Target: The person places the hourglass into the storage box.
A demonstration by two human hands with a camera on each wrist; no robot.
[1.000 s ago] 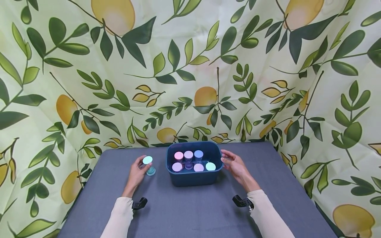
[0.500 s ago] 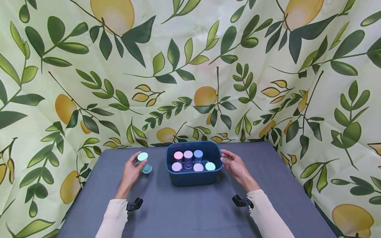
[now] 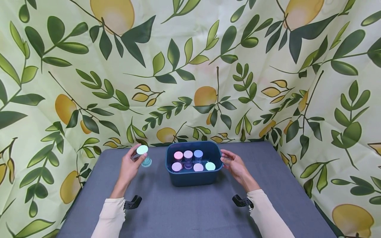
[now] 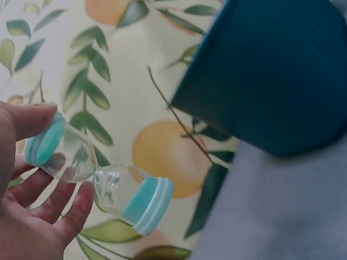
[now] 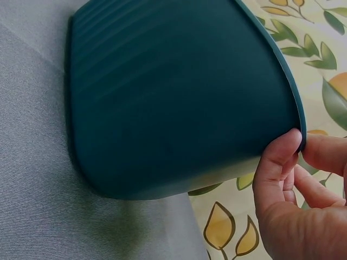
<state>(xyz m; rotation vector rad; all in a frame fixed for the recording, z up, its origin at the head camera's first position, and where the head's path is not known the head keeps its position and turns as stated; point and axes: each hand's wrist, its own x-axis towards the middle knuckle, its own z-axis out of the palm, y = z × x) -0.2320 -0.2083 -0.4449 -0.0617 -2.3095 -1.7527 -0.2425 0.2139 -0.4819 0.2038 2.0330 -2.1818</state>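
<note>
My left hand (image 3: 128,167) grips a sand timer (image 3: 142,150) with pale turquoise caps, left of a dark blue bin (image 3: 193,180). In the left wrist view the thumb and fingers hold one cap (image 4: 46,143), and the clear waisted glass and the other cap (image 4: 154,206) stick out from them. The timer leans, its upper cap facing the head camera. My right hand (image 3: 238,170) pinches the bin's right rim between thumb and fingers, as the right wrist view shows at the bin's edge (image 5: 290,76).
Inside the bin stand several more sand timers, with pink (image 3: 178,155), lilac (image 3: 188,154), blue (image 3: 198,153) and mint (image 3: 210,166) caps. Grey cloth (image 3: 190,211) covers the table. A leaf-and-lemon printed curtain (image 3: 178,99) hangs right behind and at the sides.
My left hand has shifted left and then farther back with the sand timer, which now appears higher in the head view. The right hand and the bin have stayed put.
</note>
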